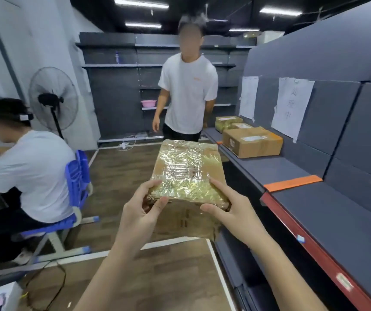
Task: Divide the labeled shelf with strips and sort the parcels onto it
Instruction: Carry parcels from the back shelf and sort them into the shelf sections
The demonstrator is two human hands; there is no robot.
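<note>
Both the left hand [143,203] and the right hand [226,202] grip the flat tape-wrapped cardboard parcel [187,173] at frame centre; she should read its label, then choose the section past the orange strip [292,182] on the grey shelf [328,212].

Parcel storeroom: grey shelving [328,212], cardboard boxes [253,142], paper labels [292,106].

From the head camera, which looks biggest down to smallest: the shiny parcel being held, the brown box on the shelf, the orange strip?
1. Shiny parcel, though nearness to the camera inflates it.
2. Brown box.
3. Orange strip.
</note>
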